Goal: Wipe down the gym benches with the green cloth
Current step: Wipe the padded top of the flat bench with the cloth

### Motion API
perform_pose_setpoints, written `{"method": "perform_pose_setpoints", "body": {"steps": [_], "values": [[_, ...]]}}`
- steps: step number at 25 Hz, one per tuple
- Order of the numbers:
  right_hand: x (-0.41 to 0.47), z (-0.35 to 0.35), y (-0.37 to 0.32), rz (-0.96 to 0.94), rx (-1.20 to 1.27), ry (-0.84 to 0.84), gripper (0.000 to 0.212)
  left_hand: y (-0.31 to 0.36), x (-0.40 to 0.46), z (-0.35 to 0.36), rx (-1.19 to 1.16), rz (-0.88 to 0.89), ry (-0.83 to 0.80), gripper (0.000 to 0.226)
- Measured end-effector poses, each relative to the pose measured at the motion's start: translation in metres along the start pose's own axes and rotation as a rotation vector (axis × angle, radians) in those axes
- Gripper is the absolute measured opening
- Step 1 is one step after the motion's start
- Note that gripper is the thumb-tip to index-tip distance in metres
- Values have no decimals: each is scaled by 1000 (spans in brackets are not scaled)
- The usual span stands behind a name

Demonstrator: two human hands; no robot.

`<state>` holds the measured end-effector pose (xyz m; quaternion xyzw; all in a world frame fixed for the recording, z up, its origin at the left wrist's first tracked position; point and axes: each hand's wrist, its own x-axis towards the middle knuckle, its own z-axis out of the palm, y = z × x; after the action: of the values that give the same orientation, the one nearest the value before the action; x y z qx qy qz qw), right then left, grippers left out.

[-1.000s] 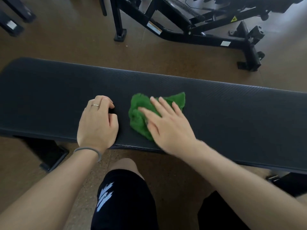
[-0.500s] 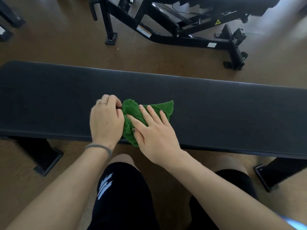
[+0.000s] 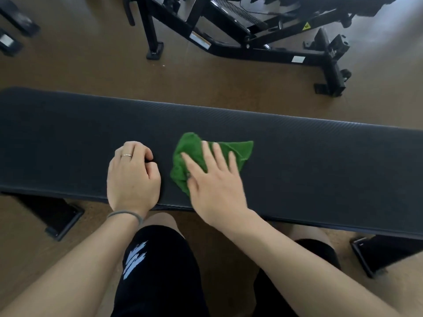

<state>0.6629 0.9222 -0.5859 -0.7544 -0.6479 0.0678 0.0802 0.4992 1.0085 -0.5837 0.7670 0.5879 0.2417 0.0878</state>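
A long flat black bench runs across the view in front of my knees. The crumpled green cloth lies on its padded top near the middle. My right hand presses flat on the cloth with fingers spread, covering its lower right part. My left hand rests on the bench a little left of the cloth, fingers curled into a loose fist with nothing in it. A small gap of bare pad separates the left hand from the cloth.
A black adjustable gym machine frame stands on the brown floor beyond the bench. Two black bench feet stick out under the near edge. More black equipment feet show at the far left.
My right hand slid the cloth to the right, away from my left hand, after having pushed it up against that hand half a second ago. The left hand stayed in place.
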Motion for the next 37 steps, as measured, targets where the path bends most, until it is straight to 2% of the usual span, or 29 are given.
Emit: {"method": "perform_pose_setpoints", "body": {"steps": [2, 4, 8, 10, 12, 17, 19, 21, 23, 25, 28, 30, 33, 35, 37], "values": [[25, -4, 1, -158, 31, -59, 52, 1, 0, 0, 11, -15, 1, 12], [64, -14, 36, -161, -4, -54, 52, 3, -1, 0, 19, -45, 5, 13], [88, -34, 136, 242, 27, -29, 52, 4, -1, 1, 41, -74, 17, 13], [79, -37, 147, 377, 31, -53, 54, 4, -1, 3, 51, -79, 32, 14], [90, -31, 120, 376, 17, -67, 55, 3, 0, 4, 59, -69, 38, 14], [122, -10, 8, -68, 27, -122, 55, 2, 0, 3, 49, -54, 35, 12], [97, -7, -3, -179, 21, -110, 53, -1, -1, 3, 41, -43, 42, 11], [45, -11, 6, -206, 24, -85, 53, -4, 0, 4, 27, -7, 38, 9], [-3, -17, 14, -177, 40, -87, 53, -8, 1, 2, 5, 18, 39, 9], [-7, -14, 14, -110, 18, -92, 52, -9, 3, 2, -10, 42, 22, 9], [61, -6, -2, 63, 20, -58, 51, -15, 8, -1, -28, 115, -35, 7], [99, -5, -11, 189, 61, -77, 51, -29, 15, -13, -78, 231, -105, 5], [84, 1, -37, 257, 35, -62, 52, -93, 45, -47, 65, 422, -107, 13], [41, 8, -74, 255, 13, -39, 54, -149, 68, -70, 175, 417, -108, 18], [5, 18, -124, 240, 15, -29, 56, -187, 80, -81, 165, 356, -130, 21]]}}
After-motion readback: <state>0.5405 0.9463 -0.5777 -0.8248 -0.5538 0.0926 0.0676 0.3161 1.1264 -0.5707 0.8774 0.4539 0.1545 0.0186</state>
